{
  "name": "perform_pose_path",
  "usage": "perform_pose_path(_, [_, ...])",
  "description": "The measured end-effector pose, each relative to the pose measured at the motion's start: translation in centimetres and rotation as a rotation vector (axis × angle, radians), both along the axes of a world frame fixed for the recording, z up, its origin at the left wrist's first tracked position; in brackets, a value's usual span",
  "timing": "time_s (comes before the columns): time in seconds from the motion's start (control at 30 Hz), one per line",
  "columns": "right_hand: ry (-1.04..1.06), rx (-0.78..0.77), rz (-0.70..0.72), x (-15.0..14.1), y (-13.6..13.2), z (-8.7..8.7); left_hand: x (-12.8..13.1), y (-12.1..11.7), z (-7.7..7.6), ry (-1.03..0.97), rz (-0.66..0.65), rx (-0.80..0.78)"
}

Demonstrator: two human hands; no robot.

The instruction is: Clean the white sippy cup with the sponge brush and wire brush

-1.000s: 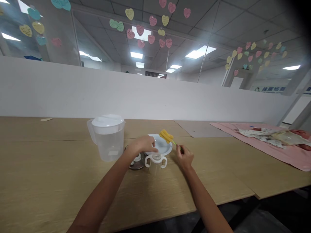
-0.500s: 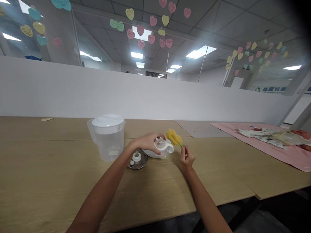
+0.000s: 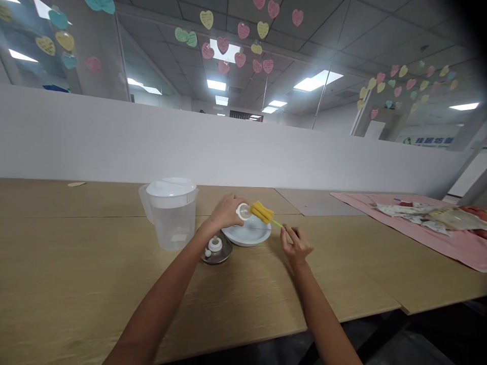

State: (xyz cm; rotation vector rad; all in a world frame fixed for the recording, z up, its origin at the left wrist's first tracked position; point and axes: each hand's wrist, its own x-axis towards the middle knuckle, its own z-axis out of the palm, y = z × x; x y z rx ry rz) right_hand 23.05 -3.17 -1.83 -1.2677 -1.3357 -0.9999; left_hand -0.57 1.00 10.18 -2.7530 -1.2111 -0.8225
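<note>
My left hand (image 3: 225,211) is closed round a small clear cup with white handles (image 3: 243,210), held on its side above a white bowl (image 3: 247,234). My right hand (image 3: 296,245) pinches the thin green handle of a yellow sponge brush (image 3: 262,212). The sponge head is right at the cup's open mouth. Left of the bowl lies a metal lid (image 3: 216,252) with a small white cap part (image 3: 215,244) on it. A clear plastic pitcher (image 3: 171,214) with a white lid stands further left.
The wooden table (image 3: 95,284) runs to a white partition behind. At the right lies a pink cloth (image 3: 449,238) with packets and papers on it. The table's front edge drops off at the lower right.
My left hand has lifted the cup off the table and turned it on its side over the bowl. The sponge brush has moved up to the cup's mouth.
</note>
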Motion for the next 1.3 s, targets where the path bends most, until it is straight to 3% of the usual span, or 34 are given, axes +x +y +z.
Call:
perform_pose_path(0.13, [-0.185,0.052,-0.030,0.3,-0.3,0.3,0.0,0.0,-0.1,0.019,0.085,0.069])
perform_pose_path(0.43, [-0.293,0.080,-0.037,-0.9,-0.9,1.2,0.1,-0.4,0.1,0.028,0.099,0.072])
perform_pose_path(0.6, [-0.340,0.067,-0.023,-2.2,-1.1,1.4,0.0,-1.7,0.6,0.101,0.146,0.228])
perform_pose_path(0.7, [-0.354,0.047,-0.034,-3.4,-0.9,1.3,0.8,-2.4,0.1,0.151,0.141,0.281])
perform_pose_path(0.83, [-0.378,-0.105,-0.033,-3.8,-0.6,0.8,2.7,-2.6,-1.3,0.213,0.025,0.217])
perform_pose_path(0.9, [-0.336,-0.199,-0.034,-3.1,-0.6,0.6,3.1,-2.2,-1.8,0.209,0.012,0.192])
perform_pose_path(0.97, [-0.250,-0.246,-0.036,-1.8,-0.5,0.5,2.8,-1.5,-1.9,0.165,0.088,0.184])
perform_pose_path(1.13, [0.142,-0.176,-0.180,0.7,0.0,0.4,0.0,0.5,-0.8,-0.046,0.263,0.126])
perform_pose_path(1.2, [0.278,-0.278,-0.258,1.1,0.5,0.2,-0.9,0.7,-0.1,-0.174,0.216,0.011])
perform_pose_path(1.3, [0.283,-0.696,-0.257,1.0,1.0,-0.4,-1.2,0.0,0.8,-0.305,0.059,-0.239])
